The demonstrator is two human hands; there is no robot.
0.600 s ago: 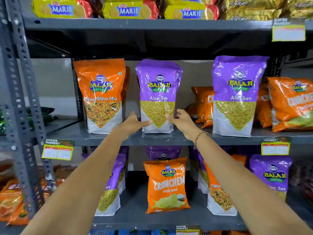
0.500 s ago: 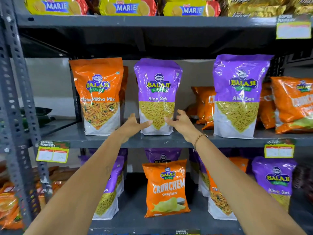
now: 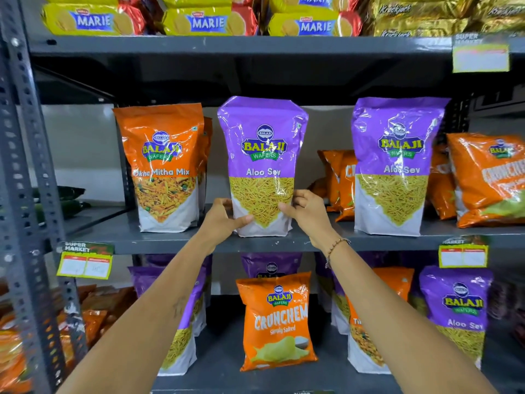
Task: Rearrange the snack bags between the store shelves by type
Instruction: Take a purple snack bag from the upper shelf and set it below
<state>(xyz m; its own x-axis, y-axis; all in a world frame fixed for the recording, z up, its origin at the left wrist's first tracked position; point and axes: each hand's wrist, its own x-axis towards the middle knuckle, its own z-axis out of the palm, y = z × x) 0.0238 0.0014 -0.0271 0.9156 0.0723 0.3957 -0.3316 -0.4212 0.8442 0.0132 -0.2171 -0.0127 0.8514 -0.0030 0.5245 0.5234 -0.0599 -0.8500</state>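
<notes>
Middle shelf (image 3: 312, 239): hands (image 3: 224, 220) (image 3: 309, 211) hide Aloo Sev bag (image 3: 262, 155) edges.

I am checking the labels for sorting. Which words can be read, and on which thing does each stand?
"BALAJI WAFERS Aloo Sev": held purple bag
"Mitha Mix": orange bag
"CRUNCHEM Simply Salted": lower orange bag
"MARIE": yellow packs
"SUPER MARKET": shelf tag; its prices unreadable

Both hands grip the lower sides of a purple Aloo Sev bag (image 3: 262, 166) standing upright on the middle shelf (image 3: 312, 240): left hand (image 3: 224, 217), right hand (image 3: 308, 209). An orange Tikha Mitha Mix bag (image 3: 164, 166) stands just left; another Aloo Sev bag (image 3: 395, 166) right.
</notes>
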